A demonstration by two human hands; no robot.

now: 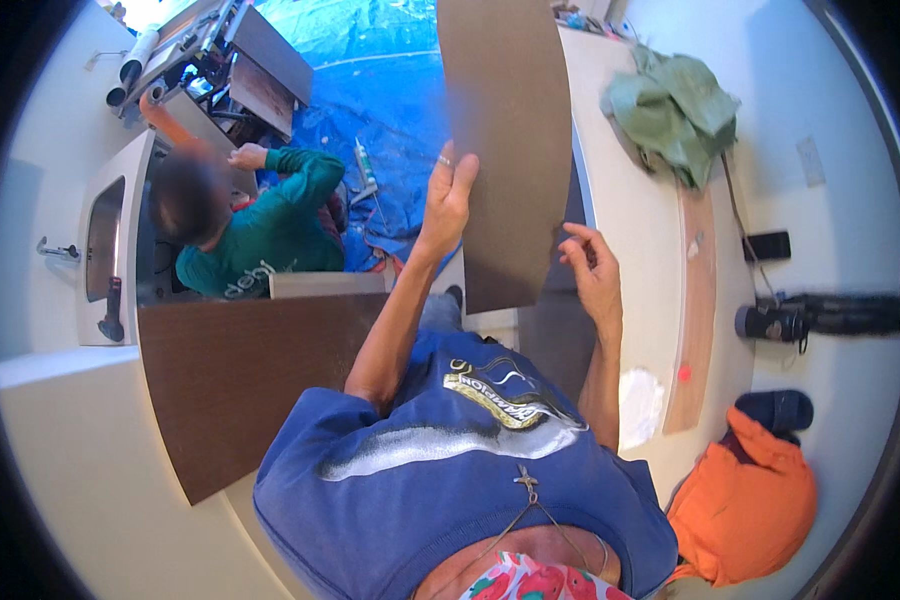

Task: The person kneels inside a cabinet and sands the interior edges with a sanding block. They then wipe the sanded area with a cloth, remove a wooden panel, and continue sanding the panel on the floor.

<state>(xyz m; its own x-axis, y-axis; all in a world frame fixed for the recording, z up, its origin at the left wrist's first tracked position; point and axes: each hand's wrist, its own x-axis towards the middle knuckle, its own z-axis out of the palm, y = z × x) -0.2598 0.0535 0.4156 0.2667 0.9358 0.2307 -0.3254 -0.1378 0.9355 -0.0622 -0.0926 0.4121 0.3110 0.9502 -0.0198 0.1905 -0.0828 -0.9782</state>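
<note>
A long brown wood-grain panel [514, 150] stands before me, running up past the top of the picture. My left hand [450, 199] grips its left edge, with the thumb on the near face and the fingers partly hidden behind. Close to the panel's right edge is my right hand [591, 262], its fingers apart and slightly curled, holding nothing; whether a fingertip touches the edge I cannot tell. A second dark brown panel [255, 375] lies at the lower left, partly behind my left arm.
A co-worker in a green shirt [285, 217] is low at the left, near stacked boards [270, 56]. A sealant tube [365, 165] lies on a blue tarp [375, 90]. Along the right are a green cloth [671, 109], a wooden strip [696, 300] and an orange bag [757, 502].
</note>
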